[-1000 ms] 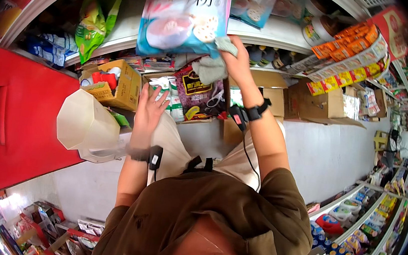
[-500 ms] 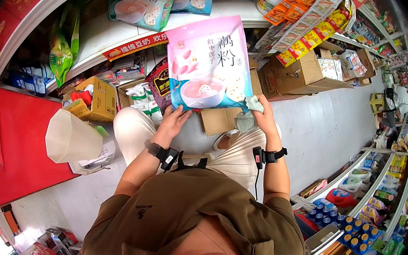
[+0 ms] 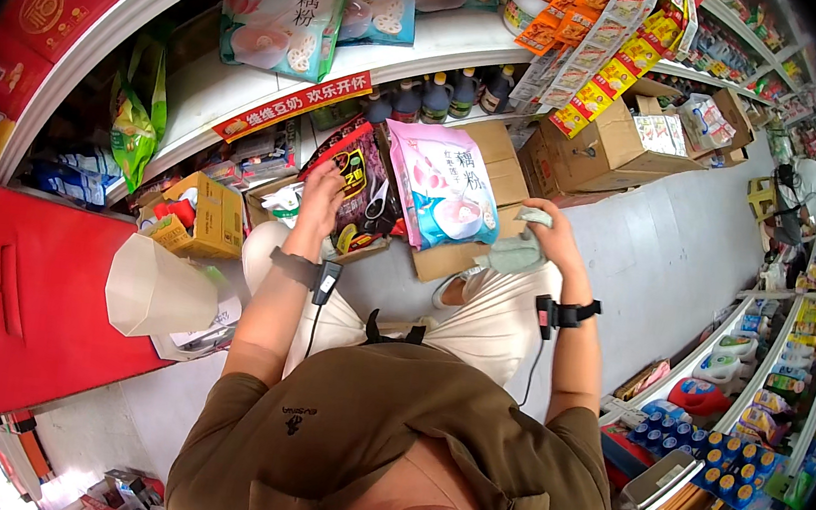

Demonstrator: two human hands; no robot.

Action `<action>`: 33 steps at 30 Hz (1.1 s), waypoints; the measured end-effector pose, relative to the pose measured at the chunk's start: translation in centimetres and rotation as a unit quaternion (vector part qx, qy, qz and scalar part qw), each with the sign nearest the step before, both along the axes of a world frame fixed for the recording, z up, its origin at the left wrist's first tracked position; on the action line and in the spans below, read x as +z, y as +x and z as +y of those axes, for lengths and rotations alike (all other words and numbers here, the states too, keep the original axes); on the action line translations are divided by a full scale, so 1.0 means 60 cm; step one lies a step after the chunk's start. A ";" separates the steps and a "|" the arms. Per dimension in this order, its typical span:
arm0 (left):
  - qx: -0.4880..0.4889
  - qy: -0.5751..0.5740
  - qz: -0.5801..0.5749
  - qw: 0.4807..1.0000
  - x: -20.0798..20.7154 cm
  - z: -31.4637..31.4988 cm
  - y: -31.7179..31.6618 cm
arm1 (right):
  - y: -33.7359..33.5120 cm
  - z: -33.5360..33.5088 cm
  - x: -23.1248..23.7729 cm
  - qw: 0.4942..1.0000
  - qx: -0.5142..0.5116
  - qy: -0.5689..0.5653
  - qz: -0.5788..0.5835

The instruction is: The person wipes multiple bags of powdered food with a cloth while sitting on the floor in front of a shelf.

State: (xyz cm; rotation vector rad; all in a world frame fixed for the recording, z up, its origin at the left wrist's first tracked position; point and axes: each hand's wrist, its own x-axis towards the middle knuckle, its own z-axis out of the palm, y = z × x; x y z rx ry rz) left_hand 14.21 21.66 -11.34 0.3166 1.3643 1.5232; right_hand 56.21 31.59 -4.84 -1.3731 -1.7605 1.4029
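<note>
My right hand (image 3: 554,236) is closed on a pale green cloth (image 3: 514,252), which hangs down over my knee. A pink and blue pouch of powder (image 3: 442,190), printed with a bowl, lies on an open cardboard box (image 3: 500,170) in front of me; neither hand is on it. To its left, a dark purple and red bag (image 3: 366,195) leans among packages. My left hand (image 3: 321,197) is at that bag's left edge, fingers apart and holding nothing; whether they touch the bag I cannot tell.
Similar pouches (image 3: 289,15) stand on the white shelf (image 3: 200,95) above. Dark bottles (image 3: 436,97) line the level below. Sachet strips (image 3: 601,65) hang at the right. A pale bin (image 3: 158,287) and a yellow carton (image 3: 216,213) stand left. Another person (image 3: 799,194) is far right.
The pink and blue pouch, held up between both hands before, now lies on the cardboard box. Both hands have let go of it; the left moved left, the right kept the cloth.
</note>
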 end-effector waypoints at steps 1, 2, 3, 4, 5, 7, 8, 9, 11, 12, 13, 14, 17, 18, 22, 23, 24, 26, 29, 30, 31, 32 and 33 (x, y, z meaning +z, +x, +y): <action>0.016 0.015 -0.006 1.000 0.011 0.003 -0.013 | 0.011 -0.002 0.036 1.000 0.003 -0.024 0.011; 0.014 0.038 -0.021 0.999 0.025 0.006 -0.018 | 0.030 -0.004 0.063 1.000 0.011 -0.002 -0.015; 0.012 0.059 -0.036 0.998 0.039 0.003 -0.023 | 0.053 -0.008 0.088 0.999 0.019 0.017 -0.040; 0.007 0.062 -0.044 0.997 0.050 0.001 -0.025 | 0.084 -0.010 0.113 0.994 0.038 0.063 -0.077; 0.008 0.064 -0.050 0.997 0.054 -0.007 -0.032 | 0.112 -0.011 0.140 0.986 0.063 0.107 -0.112; 0.008 0.071 -0.063 0.995 0.057 -0.017 -0.042 | 0.154 -0.020 0.237 0.980 0.046 0.047 -0.190; 0.008 0.077 -0.063 0.995 0.059 -0.024 -0.043 | 0.184 -0.017 0.284 0.970 0.046 0.046 -0.235; 0.008 0.079 -0.074 0.994 0.059 -0.031 -0.045 | 0.211 -0.015 0.331 0.958 0.046 0.045 -0.278; 0.002 0.083 -0.097 0.992 0.059 -0.047 -0.046 | 0.245 -0.005 0.438 0.945 0.037 0.070 -0.318; 0.007 0.081 -0.108 0.991 0.062 -0.055 -0.043 | 0.266 0.010 0.476 0.935 0.043 0.117 -0.331; 0.011 0.082 -0.121 0.989 0.060 -0.070 -0.050 | 0.269 0.037 0.511 0.922 0.056 0.167 -0.344; 0.023 0.084 -0.128 0.988 0.059 -0.093 -0.063 | 0.242 0.070 0.537 0.939 0.036 0.172 -0.296; 0.055 0.075 -0.122 0.988 0.084 -0.129 -0.069 | 0.127 0.159 0.568 0.960 0.018 0.233 -0.156; 0.056 0.080 -0.115 0.989 0.086 -0.132 -0.074 | 0.103 0.204 0.560 0.969 0.012 0.210 -0.127; 0.099 0.098 -0.106 0.985 0.095 -0.153 -0.097 | -0.123 0.336 0.460 0.988 0.030 0.152 0.006; 0.097 0.104 -0.107 0.984 0.092 -0.150 -0.100 | -0.160 0.390 0.408 0.992 0.045 0.111 0.046; 0.118 0.094 -0.097 0.984 0.100 -0.160 -0.106 | -0.247 0.396 0.383 0.990 0.074 0.089 0.082; 0.138 0.083 -0.086 0.983 0.112 -0.169 -0.108 | -0.366 0.423 0.300 0.982 0.072 0.124 0.122; 0.154 0.107 -0.118 0.975 0.098 -0.171 -0.130 | -0.478 0.494 0.182 0.983 0.014 0.163 0.088; 0.154 0.120 -0.129 0.972 0.089 -0.177 -0.137 | -0.510 0.502 0.147 0.975 -0.047 0.217 0.027; 0.156 0.129 -0.139 0.969 0.091 -0.184 -0.142 | -0.538 0.493 0.129 0.958 -0.106 0.264 -0.034; 0.167 0.132 -0.136 0.968 0.091 -0.187 -0.140 | -0.556 0.489 0.117 0.956 -0.133 0.259 -0.043; 0.177 0.135 -0.132 0.966 0.091 -0.198 -0.145 | -0.587 0.465 0.110 0.955 -0.152 0.250 -0.047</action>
